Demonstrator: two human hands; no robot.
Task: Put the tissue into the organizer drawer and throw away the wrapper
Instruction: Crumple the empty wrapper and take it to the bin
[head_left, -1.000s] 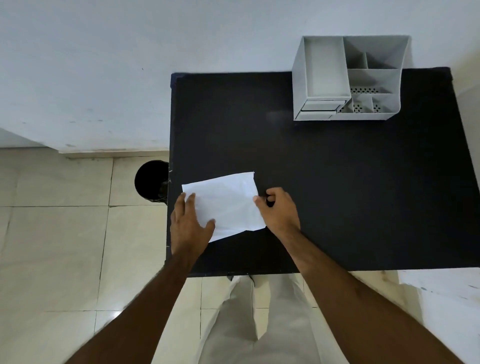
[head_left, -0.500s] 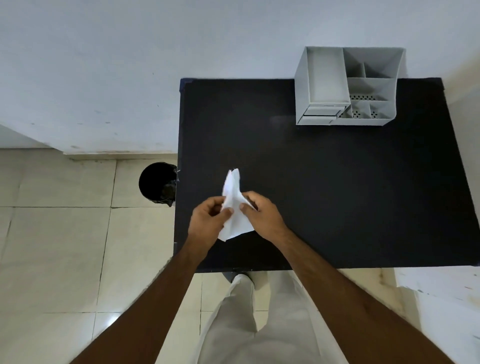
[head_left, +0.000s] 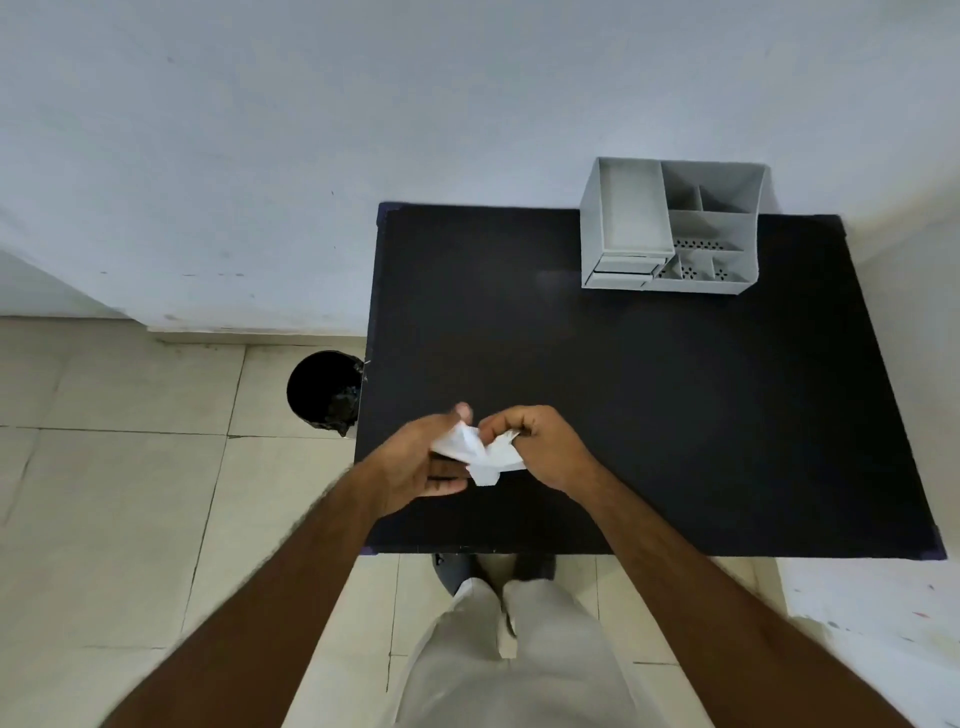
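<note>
Your two hands meet above the near-left part of the black table, with a crumpled white tissue held between them. Whether this white sheet is tissue or wrapper cannot be told from the view; it reads as thin, creased paper.

Left hand: palm turned partly up, fingers loosely curled, thumb raised at the top edge of the tissue. It grips the left side of the sheet. The hand is motion-blurred, so the exact finger contact is unclear.

Right hand: fingers curled down into a near fist, pinching the right side of the tissue. A folded corner of the sheet hangs below, between the two hands.

The tissue looks lifted off the table top rather than lying flat on it.

Grey organizer stands at the far edge of the table, against the wall, well apart from your hands. It has one long compartment on its left, smaller compartments on its right, some with perforated floors. A small drawer sits at the front lower left; it looks closed or nearly so.

A black bin stands on the tiled floor, just beside the table's left edge, near your left hand.

Your light trousers show below the table's near edge.
</note>
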